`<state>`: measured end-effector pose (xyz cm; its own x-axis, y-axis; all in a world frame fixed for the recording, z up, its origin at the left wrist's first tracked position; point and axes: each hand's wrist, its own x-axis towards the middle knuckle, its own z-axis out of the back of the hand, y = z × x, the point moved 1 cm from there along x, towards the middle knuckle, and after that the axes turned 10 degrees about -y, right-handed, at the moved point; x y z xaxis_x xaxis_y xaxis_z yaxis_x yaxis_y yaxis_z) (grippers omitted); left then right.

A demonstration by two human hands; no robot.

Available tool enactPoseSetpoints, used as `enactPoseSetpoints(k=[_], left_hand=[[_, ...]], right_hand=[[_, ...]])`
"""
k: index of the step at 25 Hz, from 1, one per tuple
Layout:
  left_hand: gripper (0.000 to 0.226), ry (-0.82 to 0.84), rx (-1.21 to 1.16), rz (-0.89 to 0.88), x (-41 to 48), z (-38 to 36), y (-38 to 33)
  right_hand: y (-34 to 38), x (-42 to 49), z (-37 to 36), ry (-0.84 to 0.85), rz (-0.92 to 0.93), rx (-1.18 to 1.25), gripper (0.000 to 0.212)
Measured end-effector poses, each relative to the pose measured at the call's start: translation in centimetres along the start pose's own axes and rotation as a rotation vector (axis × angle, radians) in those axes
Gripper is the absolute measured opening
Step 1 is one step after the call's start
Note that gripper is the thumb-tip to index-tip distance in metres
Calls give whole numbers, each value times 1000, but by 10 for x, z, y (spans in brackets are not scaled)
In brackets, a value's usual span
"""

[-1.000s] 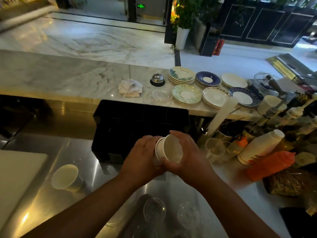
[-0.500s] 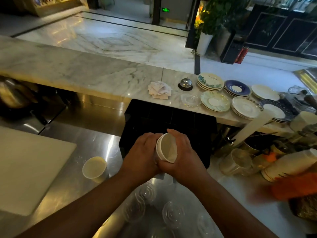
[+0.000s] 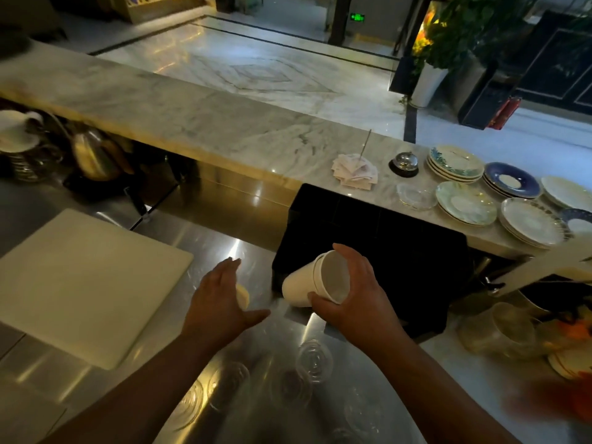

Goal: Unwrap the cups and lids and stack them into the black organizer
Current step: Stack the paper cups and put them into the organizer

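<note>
Right hand: I am gripping the nested white cups [image 3: 312, 282] in my right hand [image 3: 349, 302], tilted, just in front of the black organizer [image 3: 400, 248].
Left hand: my left hand [image 3: 217, 299] is reaching open-fingered over a single cup [image 3: 243, 296] on the steel surface [image 3: 105, 376].
Left to do: clear lids [image 3: 312, 357] are lying loose; I am judging the organizer mostly unfilled.

Beyond the marble counter [image 3: 198, 123] lies a glossy marble floor [image 3: 272, 68]; right of it, a potted plant [image 3: 448, 49] against dark panelled walls [image 3: 557, 62].

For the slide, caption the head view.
Right hand holds nested white cups before the black organizer; open left hand reaches toward another cup.
</note>
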<state>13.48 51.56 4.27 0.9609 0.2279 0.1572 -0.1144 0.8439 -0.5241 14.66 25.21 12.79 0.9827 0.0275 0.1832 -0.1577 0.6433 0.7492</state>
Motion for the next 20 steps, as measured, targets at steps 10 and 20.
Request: enactPoseSetpoints(k=[10,20], left_hand=[[132,130,-32,236,-10,-23,76],[86,-3,-291,114,-8,-29,67]], right_hand=[[15,-1,-24,46,-14,-20,95],[22,6,-25,35,4,-27,96]])
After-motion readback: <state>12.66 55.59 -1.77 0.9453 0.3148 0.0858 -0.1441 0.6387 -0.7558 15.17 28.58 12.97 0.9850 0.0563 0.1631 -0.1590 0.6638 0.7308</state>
